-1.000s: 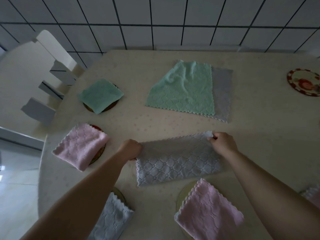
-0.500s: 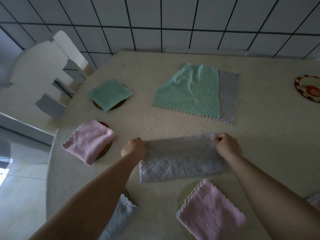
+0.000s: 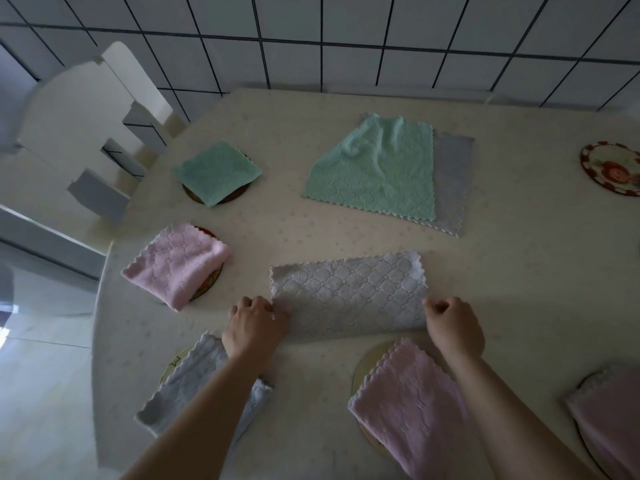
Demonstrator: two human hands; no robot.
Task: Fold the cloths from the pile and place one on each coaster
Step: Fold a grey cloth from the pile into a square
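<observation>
A grey quilted cloth (image 3: 349, 292) lies folded into a wide strip at the table's middle. My left hand (image 3: 254, 323) grips its near left corner with curled fingers. At the near right corner my right hand (image 3: 453, 323) pinches the cloth. Beyond it the pile is a spread green cloth (image 3: 377, 168) on top of a grey cloth (image 3: 453, 181). Folded cloths sit on coasters: green (image 3: 216, 171) far left, pink (image 3: 176, 263) left, grey (image 3: 194, 382) near left, pink (image 3: 408, 403) near right, pink (image 3: 609, 410) at the right edge. A bare patterned coaster (image 3: 613, 168) lies far right.
The round table (image 3: 519, 271) has a pale dotted cover. A white chair (image 3: 86, 116) stands at its far left, and a tiled wall (image 3: 346, 46) runs behind. The table's left edge drops to the floor.
Both hands have drawn the cloth's far edge toward me, and they now sit at its near edge. The view has tilted, showing more of the near coasters.
</observation>
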